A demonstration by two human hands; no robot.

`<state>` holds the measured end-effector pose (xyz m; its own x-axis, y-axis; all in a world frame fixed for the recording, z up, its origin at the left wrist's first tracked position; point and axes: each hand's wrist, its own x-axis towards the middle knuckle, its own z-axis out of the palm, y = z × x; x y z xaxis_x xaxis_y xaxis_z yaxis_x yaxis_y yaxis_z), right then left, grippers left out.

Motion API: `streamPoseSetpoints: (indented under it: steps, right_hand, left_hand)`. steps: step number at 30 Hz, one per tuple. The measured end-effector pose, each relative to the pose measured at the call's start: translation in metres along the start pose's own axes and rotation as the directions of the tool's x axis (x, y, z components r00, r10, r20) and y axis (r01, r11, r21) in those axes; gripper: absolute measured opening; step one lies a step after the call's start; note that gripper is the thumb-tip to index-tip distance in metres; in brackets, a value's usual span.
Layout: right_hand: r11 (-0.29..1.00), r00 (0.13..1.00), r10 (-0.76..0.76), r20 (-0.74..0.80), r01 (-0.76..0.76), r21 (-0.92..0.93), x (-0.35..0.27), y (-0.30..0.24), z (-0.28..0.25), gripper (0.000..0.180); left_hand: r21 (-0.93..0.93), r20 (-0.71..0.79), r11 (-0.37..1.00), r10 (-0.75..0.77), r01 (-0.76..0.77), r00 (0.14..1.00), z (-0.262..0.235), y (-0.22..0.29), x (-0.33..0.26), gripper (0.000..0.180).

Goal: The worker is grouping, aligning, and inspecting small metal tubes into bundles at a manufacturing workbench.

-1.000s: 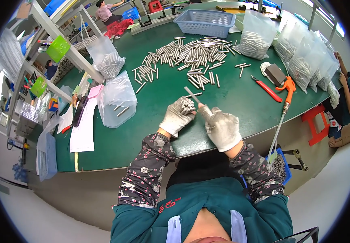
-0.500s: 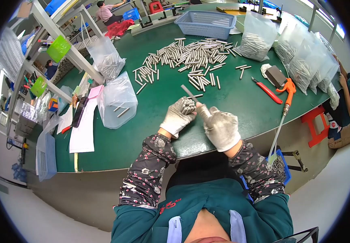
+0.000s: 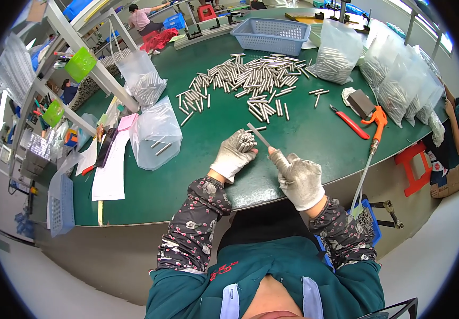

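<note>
My left hand [image 3: 230,158], in a pale work glove, is wrapped round a bundle of short metal rods [image 3: 246,140], their ends facing up and away. In my right hand [image 3: 300,181], also gloved with a bare fingertip showing, is a thin flat grey file [image 3: 260,136]. The file points up and to the left, its tip a little right of the bundle and apart from it. One loose rod lies on the table just beyond the tip. Farther off spreads a pile of similar metal rods [image 3: 266,73] on the green table [image 3: 213,196].
Clear bags of rods [image 3: 338,56] stand at the back right, near a blue basket [image 3: 272,36]. To the right lie red-handled pliers [image 3: 353,123], a dark block [image 3: 360,103] and an orange air gun [image 3: 379,125]. An open plastic bag [image 3: 158,135] and papers lie left. Other people sit far off.
My right hand has moved to the right and slightly toward me, drawing the file away from the rod ends. My left hand keeps its grip on the bundle, nearly still.
</note>
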<state>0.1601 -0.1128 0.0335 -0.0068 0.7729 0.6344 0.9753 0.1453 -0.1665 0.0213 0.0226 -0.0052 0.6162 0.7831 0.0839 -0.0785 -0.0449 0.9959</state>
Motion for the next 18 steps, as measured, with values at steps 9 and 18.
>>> streamPoseSetpoints:
  steps: [9,18]
  right_hand:
    - [0.98,0.978,-0.184,0.094,0.19,-0.057,-0.003,-0.009,0.005,0.047]
    - [0.999,0.998,0.04,-0.039,-0.039,0.022,0.026,-0.001,0.014,0.041]
  left_hand:
    - [-0.21,-0.009,0.976,-0.059,0.056,0.998,-0.001,-0.004,0.001,0.038]
    - [0.081,0.048,0.991,0.105,-0.108,0.993,0.0,-0.007,0.002,0.031]
